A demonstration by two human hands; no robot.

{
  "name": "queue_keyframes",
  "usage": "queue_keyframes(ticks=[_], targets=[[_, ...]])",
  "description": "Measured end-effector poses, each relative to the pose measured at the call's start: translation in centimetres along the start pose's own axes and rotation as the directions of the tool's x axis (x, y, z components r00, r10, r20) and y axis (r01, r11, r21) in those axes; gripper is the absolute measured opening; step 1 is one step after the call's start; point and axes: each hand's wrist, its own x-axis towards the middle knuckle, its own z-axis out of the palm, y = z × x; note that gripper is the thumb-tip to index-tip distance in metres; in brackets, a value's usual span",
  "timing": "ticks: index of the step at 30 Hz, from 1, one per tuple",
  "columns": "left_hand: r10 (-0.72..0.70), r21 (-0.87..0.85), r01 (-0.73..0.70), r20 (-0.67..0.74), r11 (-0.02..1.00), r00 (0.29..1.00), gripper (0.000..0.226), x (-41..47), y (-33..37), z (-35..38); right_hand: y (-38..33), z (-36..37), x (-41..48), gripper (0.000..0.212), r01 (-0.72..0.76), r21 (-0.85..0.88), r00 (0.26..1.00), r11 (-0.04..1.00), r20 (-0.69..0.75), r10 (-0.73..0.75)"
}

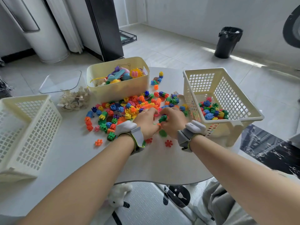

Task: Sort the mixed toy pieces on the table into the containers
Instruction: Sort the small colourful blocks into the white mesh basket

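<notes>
**Desk:** What have the fingers got?

**Me:** On my feed the right hand has its fingers curled onto a green plastic interlocking block. It pinches the block low over the table, at the near edge of the heap.

**Desk:** And the other one?

**Me:** The left hand lies just beside it, fingers reaching forward into the heap of small multicoloured plastic interlocking blocks. The tips are buried among the pieces, so I cannot tell whether they grip anything.

**Desk:** Around the hands?

**Me:** I see a grey-and-white wrist band on each arm. A flat green plastic disc lies on the white tabletop between the wrists. A red flower-shaped disc lies near the right wrist, and an orange flower-shaped disc is off to the left.

**Desk:** Containers?

**Me:** A cream lattice plastic basket stands just right of the right hand, with blocks of the same kind in its bottom. A solid cream plastic bin stands behind the heap, holding larger mixed toys. Left of that is a clear plastic tub of pale wooden pieces, and a second cream lattice basket stands at the table's left edge.
</notes>
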Motion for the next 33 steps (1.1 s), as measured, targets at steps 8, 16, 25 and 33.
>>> queue_keyframes(ticks=[8,16,25,33], targets=[[0.031,0.128,-0.025,-0.048,0.991,0.998,0.032,0.6,0.1,1.5,0.8,1.6,1.2,0.04,0.038,-0.139,0.999,0.99,0.009,-0.038],[0.03,0.071,-0.027,-0.053,0.997,0.998,0.032,0.4,-0.8,0.8,1.0,1.3,1.9,0.042,0.115,-0.125,0.992,0.986,0.073,-0.106],[0.027,-0.035,-0.034,-0.194,0.999,0.981,0.023,-0.6,-0.5,-0.9,-0.8,0.7,0.7,0.026,-0.14,0.564,0.99,0.814,0.081,0.115],[0.124,0.054,-0.116,-0.198,0.992,0.972,0.036,-2.2,-0.3,-2.8,-3.4,0.4,-0.6,0.019,-0.522,0.775,0.787,-0.357,0.599,0.148]])
